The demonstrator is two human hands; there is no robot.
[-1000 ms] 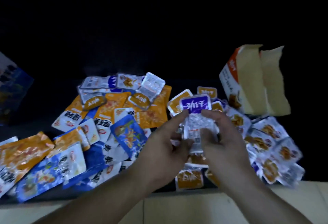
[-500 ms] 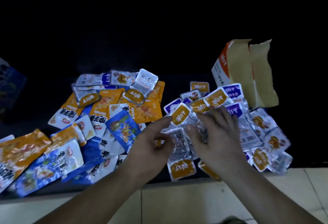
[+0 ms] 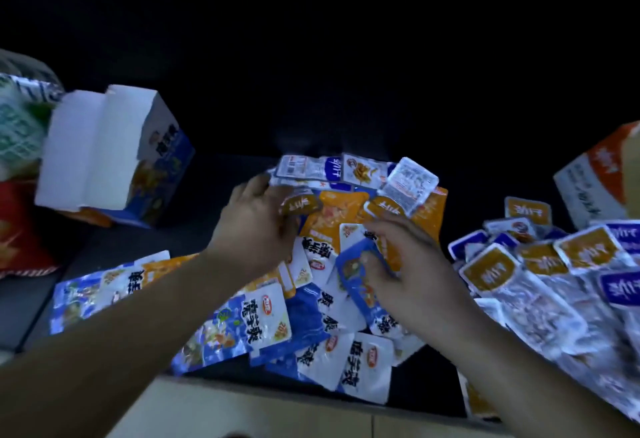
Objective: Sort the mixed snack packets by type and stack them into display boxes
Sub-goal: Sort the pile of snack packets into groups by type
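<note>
Right hand (image 3: 412,271) pinches blue packet (image 3: 349,278) at its fingertips. The packet's long axis points away from the person, with the far end tilted left. Left hand (image 3: 256,226) fingers curl onto orange-label packet (image 3: 299,203); the grip cannot be told.

This looks like a shop's stock or packing spot, not a home. A dark counter (image 3: 104,254) is heaped from its middle to its right edge with dozens of repeated retail snack packets (image 3: 263,319). A printed blue display box (image 3: 162,167) stands near its left edge and an orange display box (image 3: 588,177) at its right.
</note>
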